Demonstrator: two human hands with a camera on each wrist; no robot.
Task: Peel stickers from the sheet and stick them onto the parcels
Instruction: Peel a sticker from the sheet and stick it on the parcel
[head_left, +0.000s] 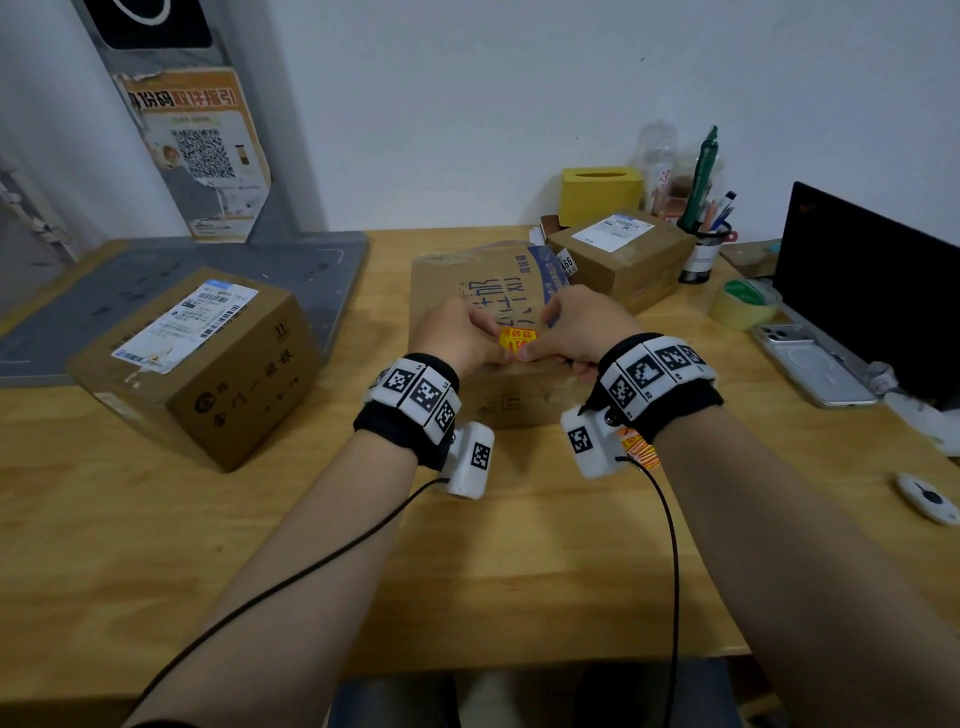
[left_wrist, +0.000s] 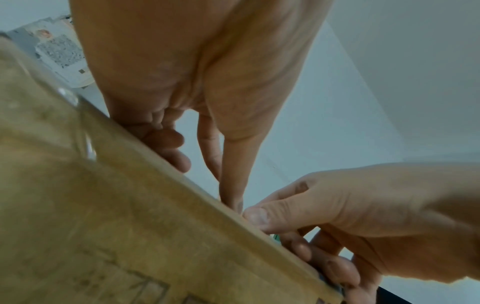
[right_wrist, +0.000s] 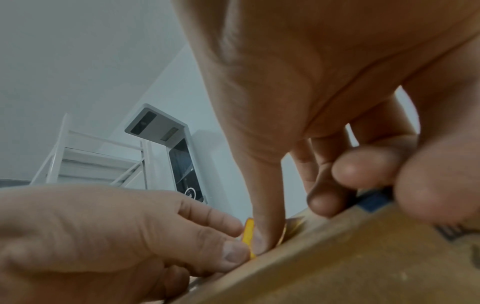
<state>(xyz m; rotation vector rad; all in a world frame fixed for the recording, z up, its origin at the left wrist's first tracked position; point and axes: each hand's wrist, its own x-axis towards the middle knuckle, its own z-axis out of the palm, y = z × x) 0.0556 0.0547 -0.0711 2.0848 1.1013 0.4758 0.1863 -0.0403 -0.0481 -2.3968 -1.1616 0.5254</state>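
Observation:
A yellow sticker (head_left: 514, 339) with red print lies at the near edge of the middle cardboard parcel's (head_left: 467, 280) top. My left hand (head_left: 497, 342) pinches its left edge between thumb and index finger. My right hand (head_left: 537, 335) holds its right side, thumb tip pressing down on it. In the right wrist view the sticker's edge (right_wrist: 248, 234) stands up between the two thumbs above the parcel (right_wrist: 363, 257). An orange-striped sticker sheet (head_left: 640, 451) shows under my right wrist; what it rests on is hidden. Two more parcels sit at the left (head_left: 197, 364) and back right (head_left: 623, 254).
A dark laptop (head_left: 872, 291) stands at the right, with a phone (head_left: 810, 364), a tape roll (head_left: 743, 306) and a pen cup (head_left: 704, 254) beside it. A yellow tissue box (head_left: 597, 195) is by the wall. A grey scanner base (head_left: 182, 275) lies behind the left parcel.

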